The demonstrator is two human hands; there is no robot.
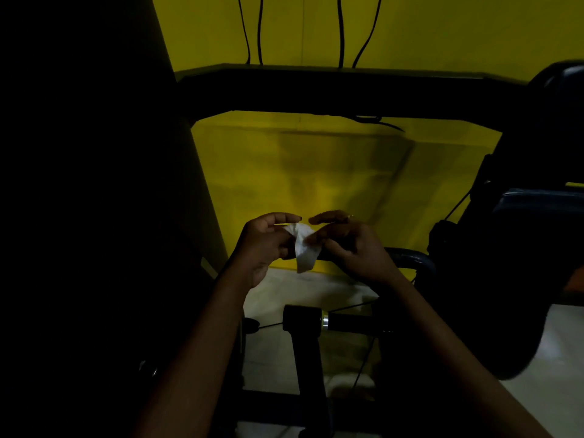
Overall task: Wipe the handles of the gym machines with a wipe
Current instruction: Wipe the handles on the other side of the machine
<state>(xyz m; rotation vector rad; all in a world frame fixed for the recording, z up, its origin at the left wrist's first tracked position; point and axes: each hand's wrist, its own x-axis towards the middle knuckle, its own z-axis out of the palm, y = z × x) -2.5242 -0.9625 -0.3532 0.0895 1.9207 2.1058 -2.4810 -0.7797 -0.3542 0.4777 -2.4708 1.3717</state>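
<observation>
Two bare hands are meeting at the middle of my feed. The left hand (pixel 264 245) is curling its fingers and pinching the small crumpled white wipe (pixel 305 249) from 9 o'clock. The right hand (pixel 355 249) is pinching the same wipe from 3 o'clock, with its forefinger lying straighter above. The wipe is hanging between them in the air, touching no machine.

At 6 o'clock from the hands I am seeing a black cylindrical handle with a silver ring (pixel 335 322), sitting on a black upright post (pixel 308 361) well apart from the wipe. A curved dark metal tube (pixel 410 256) is passing just behind the right hand. At 12 o'clock a thick black frame bar (pixel 316 90) is crossing the yellow wall (pixel 300 172), with thin black cables (pixel 340 30) hanging above it. A dark padded seat (pixel 537 210) is crowding in at 3 o'clock, and a broad dark panel (pixel 94 153) is blocking everything at 9 o'clock.
</observation>
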